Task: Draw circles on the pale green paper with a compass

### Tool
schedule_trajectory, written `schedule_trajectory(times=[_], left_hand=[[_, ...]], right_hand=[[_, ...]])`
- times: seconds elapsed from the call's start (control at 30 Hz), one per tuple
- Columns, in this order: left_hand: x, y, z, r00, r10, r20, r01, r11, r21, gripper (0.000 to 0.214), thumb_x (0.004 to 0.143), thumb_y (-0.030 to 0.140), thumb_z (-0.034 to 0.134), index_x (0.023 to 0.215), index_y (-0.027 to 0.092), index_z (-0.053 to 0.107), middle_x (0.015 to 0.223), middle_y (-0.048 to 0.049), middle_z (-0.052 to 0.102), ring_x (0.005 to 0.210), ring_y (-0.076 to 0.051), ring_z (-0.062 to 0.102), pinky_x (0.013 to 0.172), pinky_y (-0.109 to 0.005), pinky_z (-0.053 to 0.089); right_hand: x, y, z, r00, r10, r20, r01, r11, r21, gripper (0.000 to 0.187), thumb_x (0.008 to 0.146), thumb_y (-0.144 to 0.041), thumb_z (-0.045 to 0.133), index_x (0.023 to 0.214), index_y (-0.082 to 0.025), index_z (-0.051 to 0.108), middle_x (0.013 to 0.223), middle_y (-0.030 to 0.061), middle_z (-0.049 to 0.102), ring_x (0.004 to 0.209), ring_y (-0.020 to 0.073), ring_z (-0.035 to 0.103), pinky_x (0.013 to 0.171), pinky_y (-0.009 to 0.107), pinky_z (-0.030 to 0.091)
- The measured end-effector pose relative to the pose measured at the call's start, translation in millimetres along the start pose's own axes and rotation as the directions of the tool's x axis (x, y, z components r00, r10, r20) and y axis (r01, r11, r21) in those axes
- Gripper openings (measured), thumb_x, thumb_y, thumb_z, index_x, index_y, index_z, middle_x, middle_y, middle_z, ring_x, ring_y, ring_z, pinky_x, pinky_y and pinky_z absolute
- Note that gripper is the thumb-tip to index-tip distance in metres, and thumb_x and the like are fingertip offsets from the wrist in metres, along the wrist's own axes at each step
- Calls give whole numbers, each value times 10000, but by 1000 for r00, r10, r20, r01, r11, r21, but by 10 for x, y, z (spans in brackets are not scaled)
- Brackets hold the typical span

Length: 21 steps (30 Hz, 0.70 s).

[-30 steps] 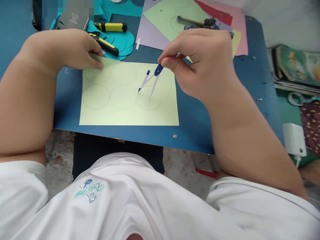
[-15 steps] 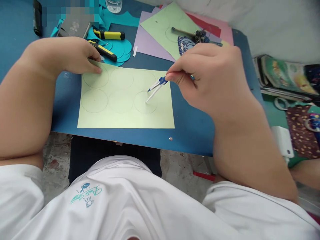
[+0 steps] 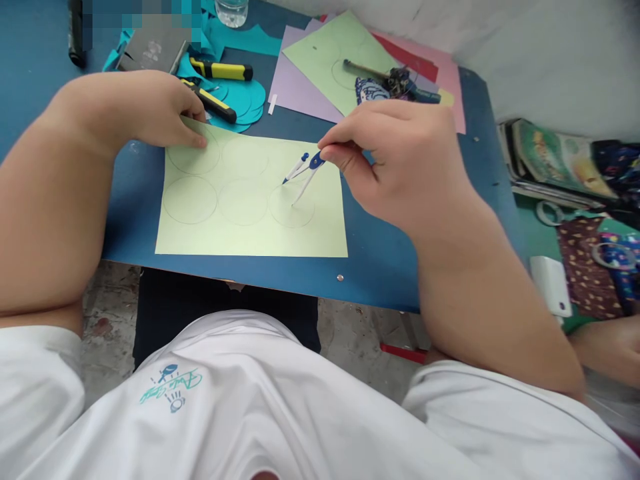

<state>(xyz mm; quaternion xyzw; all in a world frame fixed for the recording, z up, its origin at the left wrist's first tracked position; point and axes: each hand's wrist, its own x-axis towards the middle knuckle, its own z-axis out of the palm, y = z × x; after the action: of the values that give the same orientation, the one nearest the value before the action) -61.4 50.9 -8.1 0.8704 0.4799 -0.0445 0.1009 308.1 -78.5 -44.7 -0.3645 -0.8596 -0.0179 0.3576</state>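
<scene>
A sheet of pale green paper point(image 3: 240, 237) lies on the blue table, with several pencilled circles in two rows. At its upper left corner my left hand point(image 3: 155, 110) grips the edge, thumb on top and the fingers curled beyond it. My right hand point(image 3: 395, 160) pinches the top of a blue and white drawing compass point(image 3: 315, 162) between thumb and forefinger. One compass leg rests inside the lower right circle; the other leg's blue tip is near that circle's upper edge. The remaining right fingers are folded in and partly hidden.
Two yellow and black box cutters point(image 3: 225, 71) lie by cut turquoise paper circles point(image 3: 250, 100). Coloured sheets point(image 3: 305, 80) are stacked behind, with a dark tangled item point(image 3: 400, 80) on top. A clear water container point(image 3: 232, 12) stands at the back. Another person's arm point(image 3: 610, 350) shows at right.
The compass has turned slightly, its blue-tipped leg swinging left around the planted leg. My right hand has shifted a little left with it. My left hand stays on the paper corner.
</scene>
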Motion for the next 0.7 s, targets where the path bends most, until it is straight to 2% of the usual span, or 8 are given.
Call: schedule_trajectory(times=[0.07, 0.13, 0.23, 0.3, 0.37, 0.43, 0.57, 0.7], left_hand=[[-36, 105, -27, 997, -71, 36, 69, 996, 54, 819, 1168, 655, 682, 1703, 55, 835, 1583, -239, 812, 1361, -430, 744, 1296, -583, 628], [-69, 222, -37, 999, -48, 1, 48, 997, 62, 761, 1176, 594, 636, 1694, 72, 832, 1576, -216, 817, 1409, -408, 739, 1301, -524, 616], [-83, 368, 26, 972, 155, -178, -159, 987, -12, 769, 1112, 586, 679, 1624, 46, 872, 1568, -245, 821, 1504, -407, 712, 1333, -504, 596], [-67, 447, 124, 930, 291, -226, -321, 940, -111, 740, 1045, 598, 763, 1554, 83, 918, 1536, -255, 841, 1410, -399, 764, 1233, -519, 644], [-45, 525, 250, 915, 362, -178, -399, 879, -260, 675, 1010, 640, 824, 1509, 199, 940, 1493, -208, 876, 1217, -342, 813, 1092, -504, 684], [-28, 605, 378, 918, 377, -126, -394, 828, -399, 602, 1007, 685, 838, 1476, 323, 944, 1436, -145, 905, 1107, -298, 817, 1038, -494, 699], [-2, 715, 541, 907, 417, -66, -401, 802, -443, 547, 1031, 627, 800, 1429, 294, 974, 1321, -160, 921, 986, -299, 784, 981, -528, 665], [35, 727, 575, 884, 460, -88, -451, 785, -426, 458, 1063, 624, 765, 1264, 293, 1011, 1222, -168, 915, 943, -309, 745, 962, -552, 622]], right_hand=[[-13, -27, 47, 999, 1, -36, 0, 1000, 24, 292, 1314, -554, 658, 1167, -400, 858, 1086, 70, 947, 945, 325, 887, 823, 497, 695], [-34, -56, 94, 998, 14, -59, -11, 999, 52, 282, 1304, -543, 647, 1196, -405, 868, 1106, 61, 951, 922, 328, 879, 820, 511, 706], [-74, -76, 141, 995, 51, -84, -43, 994, 96, 266, 1294, -559, 653, 1210, -418, 863, 1091, 49, 935, 844, 327, 852, 791, 524, 707], [-98, -69, 145, 994, 39, -104, -28, 995, 101, 225, 1292, -514, 668, 1233, -424, 865, 1085, 43, 929, 820, 321, 843, 774, 519, 696], [-119, -53, 131, 992, -6, -123, 15, 997, 76, 203, 1288, -468, 675, 1262, -426, 872, 1084, 39, 929, 806, 311, 835, 757, 509, 684], [-137, -34, 108, 992, -8, -125, 14, 999, 41, 217, 1298, -467, 659, 1272, -425, 870, 1097, 42, 932, 842, 310, 852, 781, 508, 696], [-167, -4, 79, 993, 67, -92, -65, 998, 27, 285, 1321, -557, 629, 1238, -400, 851, 1143, 74, 944, 971, 339, 905, 891, 536, 727], [-180, 8, 80, 991, 116, -60, -114, 993, 40, 372, 1326, -635, 589, 1230, -391, 853, 1186, 92, 955, 1021, 362, 919, 935, 558, 732]])
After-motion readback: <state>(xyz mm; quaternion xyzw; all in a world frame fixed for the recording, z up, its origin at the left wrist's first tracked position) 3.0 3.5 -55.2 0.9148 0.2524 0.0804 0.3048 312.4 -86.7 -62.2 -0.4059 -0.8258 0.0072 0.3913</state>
